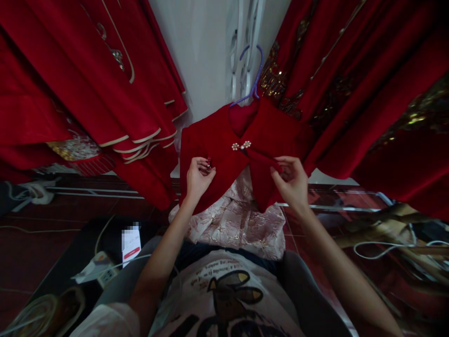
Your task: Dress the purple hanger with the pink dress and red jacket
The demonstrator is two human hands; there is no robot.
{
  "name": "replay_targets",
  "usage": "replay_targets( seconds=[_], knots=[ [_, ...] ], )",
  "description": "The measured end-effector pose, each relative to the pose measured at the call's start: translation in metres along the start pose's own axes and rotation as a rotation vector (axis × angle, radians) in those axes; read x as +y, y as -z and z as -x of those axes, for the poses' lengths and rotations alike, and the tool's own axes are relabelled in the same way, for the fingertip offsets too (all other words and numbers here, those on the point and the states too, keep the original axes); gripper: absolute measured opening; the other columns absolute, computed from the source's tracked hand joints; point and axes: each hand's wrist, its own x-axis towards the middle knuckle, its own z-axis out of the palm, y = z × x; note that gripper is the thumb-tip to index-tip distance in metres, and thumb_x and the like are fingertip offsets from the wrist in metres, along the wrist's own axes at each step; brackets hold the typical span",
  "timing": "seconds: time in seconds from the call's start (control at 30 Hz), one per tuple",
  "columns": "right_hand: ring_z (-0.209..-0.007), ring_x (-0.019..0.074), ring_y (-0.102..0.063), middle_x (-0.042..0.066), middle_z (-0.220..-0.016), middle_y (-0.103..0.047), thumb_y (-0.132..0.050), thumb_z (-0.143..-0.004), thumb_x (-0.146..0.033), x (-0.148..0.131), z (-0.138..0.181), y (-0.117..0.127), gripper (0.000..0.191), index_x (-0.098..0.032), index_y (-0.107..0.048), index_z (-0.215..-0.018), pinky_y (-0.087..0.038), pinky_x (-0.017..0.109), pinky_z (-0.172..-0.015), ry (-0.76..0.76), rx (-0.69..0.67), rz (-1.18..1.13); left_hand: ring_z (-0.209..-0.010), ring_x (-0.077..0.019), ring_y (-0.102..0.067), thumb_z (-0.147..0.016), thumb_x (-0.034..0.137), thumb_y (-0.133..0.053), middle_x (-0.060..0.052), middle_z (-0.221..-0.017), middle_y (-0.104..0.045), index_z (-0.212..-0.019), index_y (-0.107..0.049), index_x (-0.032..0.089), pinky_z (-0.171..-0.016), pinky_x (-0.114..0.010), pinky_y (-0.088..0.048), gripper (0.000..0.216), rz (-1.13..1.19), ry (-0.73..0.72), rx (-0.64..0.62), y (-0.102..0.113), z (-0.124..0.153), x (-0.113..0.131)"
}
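A short red velvet jacket [224, 140] hangs on a purple hanger [249, 75] straight ahead of me, closed at the chest by a pearl clasp [241, 145]. My left hand [198, 178] is closed on the jacket's left front panel, fingers pinched around a small fastening. My right hand [291, 180] is closed on the right front edge, pinching the fabric. Under the jacket a pale pink brocade skirt [235, 220] hangs down toward my lap.
Red gowns with cream piping [105, 93] hang at the left; red gowns with gold embroidery [351, 84] hang at the right. A white wall [199, 56] lies behind. A power strip and cables [100, 271] lie on the dark red floor at lower left.
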Motion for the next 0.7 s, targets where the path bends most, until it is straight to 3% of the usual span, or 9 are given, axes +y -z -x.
replay_targets(
  seconds=[0.07,0.17,0.27,0.33,0.5,0.7],
  knots=[
    [-0.075,0.0134,-0.062,0.003,-0.095,-0.062,-0.071,-0.077,-0.03,-0.022,-0.006,0.005,0.033,-0.026,-0.054,-0.105,-0.052,0.025,-0.061,-0.011,-0.043,-0.127,-0.071,-0.0105,-0.06,-0.072,0.023,-0.072,0.001,-0.083,-0.061,-0.098,-0.051,0.02,-0.06,-0.02,-0.049,0.033,0.031,0.007,-0.027,-0.002,0.003,-0.003],
    [-0.074,0.0122,-0.06,0.001,-0.092,-0.061,-0.076,-0.074,-0.029,-0.049,-0.005,-0.002,0.036,-0.027,-0.054,-0.103,-0.05,0.023,-0.057,-0.04,-0.252,-0.224,-0.073,-0.0107,-0.061,-0.077,0.024,-0.068,0.0,-0.084,-0.062,-0.098,-0.051,0.02,-0.062,-0.02,-0.05,0.027,0.043,-0.004,-0.056,-0.004,0.004,-0.001],
    [-0.069,0.0107,-0.059,0.001,-0.092,-0.061,-0.075,-0.075,-0.033,-0.054,0.003,-0.026,0.031,-0.025,-0.057,-0.099,-0.049,0.022,-0.054,-0.085,-0.475,-0.266,-0.076,-0.0119,-0.061,-0.078,0.022,-0.067,-0.002,-0.089,-0.061,-0.097,-0.051,0.02,-0.065,-0.022,-0.051,0.025,-0.047,-0.022,-0.008,-0.004,0.003,-0.001],
    [-0.068,0.0103,-0.059,0.0,-0.092,-0.062,-0.075,-0.075,-0.036,-0.047,0.007,-0.045,0.03,-0.024,-0.058,-0.098,-0.05,0.023,-0.056,-0.106,-0.547,-0.304,-0.08,-0.0135,-0.06,-0.076,0.02,-0.069,-0.004,-0.095,-0.058,-0.096,-0.051,0.02,-0.065,-0.024,-0.052,0.027,-0.124,-0.035,0.039,-0.004,0.002,-0.004],
    [-0.07,0.0101,-0.06,0.001,-0.093,-0.063,-0.076,-0.073,-0.037,-0.024,0.002,-0.086,0.032,-0.023,-0.061,-0.097,-0.051,0.022,-0.057,-0.125,-0.5,-0.345,-0.079,-0.014,-0.061,-0.079,0.024,-0.066,-0.004,-0.094,-0.059,-0.097,-0.051,0.02,-0.066,-0.025,-0.05,0.023,-0.11,-0.01,0.027,-0.003,-0.001,-0.017],
    [-0.068,0.0097,-0.06,0.001,-0.091,-0.064,-0.077,-0.072,-0.036,-0.014,-0.003,-0.117,0.034,-0.021,-0.062,-0.098,-0.051,0.021,-0.057,-0.107,-0.361,-0.306,-0.078,-0.0118,-0.063,-0.081,0.025,-0.063,-0.001,-0.085,-0.061,-0.098,-0.05,0.021,-0.073,-0.024,-0.052,0.022,0.092,0.023,0.039,-0.003,-0.002,-0.017]
  ],
)
